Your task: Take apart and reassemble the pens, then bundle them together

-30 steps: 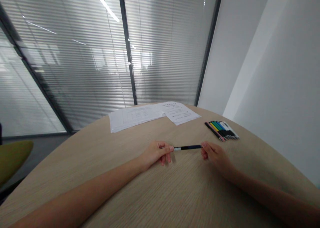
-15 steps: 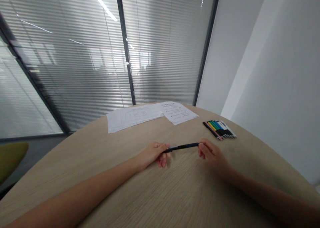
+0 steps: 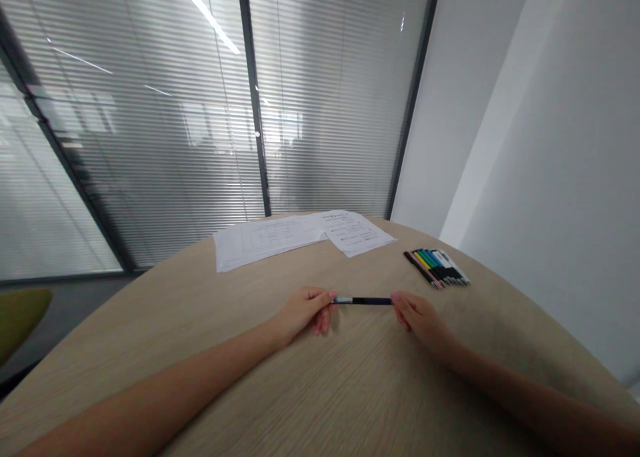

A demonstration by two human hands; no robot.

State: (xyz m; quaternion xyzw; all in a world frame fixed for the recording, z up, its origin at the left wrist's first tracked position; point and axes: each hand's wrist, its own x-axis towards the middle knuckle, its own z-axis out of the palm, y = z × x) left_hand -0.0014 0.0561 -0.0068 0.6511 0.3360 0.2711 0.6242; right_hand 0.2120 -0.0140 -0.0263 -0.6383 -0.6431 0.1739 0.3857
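A slim black pen (image 3: pixel 367 301) with a pale section toward its left end stretches level between my two hands, just over the table. My left hand (image 3: pixel 304 314) pinches its left end between thumb and forefinger, the other fingers curled beneath. At the opposite end, my right hand (image 3: pixel 421 319) grips the tip with closed fingers, which hide that part of the pen. Beyond my right hand lies a row of pens (image 3: pixel 436 267) side by side, with black, pink, yellow, green, blue and white barrels.
White printed sheets (image 3: pixel 270 240) overlap at the far side of the round wooden table (image 3: pixel 320 390). Behind it stands a glass partition with blinds (image 3: pixel 325 110); a white wall (image 3: pixel 540 177) rises on the right. A yellow-green chair (image 3: pixel 23 320) shows at the left edge.
The pen has gone from a slight tilt to level, and its pale section now shows more clearly. My right hand has come slightly lower and to the left. The view has shifted a little.
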